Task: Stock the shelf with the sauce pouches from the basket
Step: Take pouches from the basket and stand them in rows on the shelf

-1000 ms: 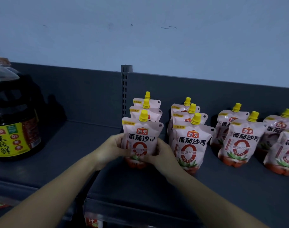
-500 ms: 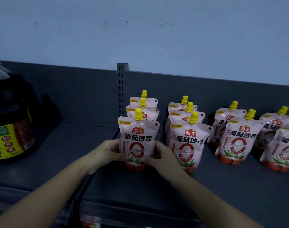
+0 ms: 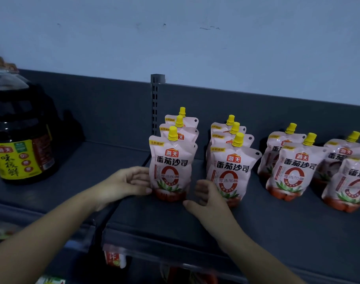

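Ten pink yellow-capped sauce pouches [image 3: 172, 167] are stood on the dark grey metal shelf [image 3: 175, 218]; between loosely spread, empty fingers of the left hand [image 3: 125, 184] and right hand [image 3: 209, 198], the front one is freestanding. The basket is unseen.

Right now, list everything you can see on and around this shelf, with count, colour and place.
Pink spouted sauce pouches with yellow caps: ten visible, upright in four rows on the right shelf section; front rows.
Large dark sauce jug with yellow label: one, left shelf section.
Dark grey metal shelf: one, against a pale blue wall.
Grey slotted upright post: one, behind the leftmost row.
Red packages: partly visible on the tier below, count unclear.
Left hand: open, fingers at the front pouch's side.
Right hand: open, apart from it.
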The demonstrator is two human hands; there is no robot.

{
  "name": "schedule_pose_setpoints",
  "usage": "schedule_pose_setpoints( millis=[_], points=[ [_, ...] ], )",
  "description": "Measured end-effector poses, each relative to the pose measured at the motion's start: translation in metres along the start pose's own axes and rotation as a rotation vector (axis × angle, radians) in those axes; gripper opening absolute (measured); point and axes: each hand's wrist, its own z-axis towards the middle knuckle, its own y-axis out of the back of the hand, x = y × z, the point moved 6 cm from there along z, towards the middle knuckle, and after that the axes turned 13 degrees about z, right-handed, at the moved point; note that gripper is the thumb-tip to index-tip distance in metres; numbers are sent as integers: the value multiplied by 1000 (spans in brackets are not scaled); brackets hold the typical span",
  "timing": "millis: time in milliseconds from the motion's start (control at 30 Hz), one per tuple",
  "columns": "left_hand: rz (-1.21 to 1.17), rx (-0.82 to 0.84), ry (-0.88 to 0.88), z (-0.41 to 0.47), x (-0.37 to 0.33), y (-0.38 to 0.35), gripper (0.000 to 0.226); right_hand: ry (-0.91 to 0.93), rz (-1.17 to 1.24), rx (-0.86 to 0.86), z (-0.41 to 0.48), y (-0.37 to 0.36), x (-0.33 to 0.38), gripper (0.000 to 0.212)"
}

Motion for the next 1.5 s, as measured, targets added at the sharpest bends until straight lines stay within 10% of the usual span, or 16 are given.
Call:
schedule_pose_setpoints(
  millis=[167,500,733,1500],
  points=[
    [111,-226,91,-45,0,15,45,300,-197,43,-19,0,23,27],
    [594,-713,265,-231,1,37,33,739,-554,765,-61,-138,72,33],
    [1010,-727,651,-364,33,46,42,870,-550,994,-126,-247,66,33],
    [555,-363,1130,-521,329,38,37,381,-983,1463,-170,-521,-142,32]
  ],
)
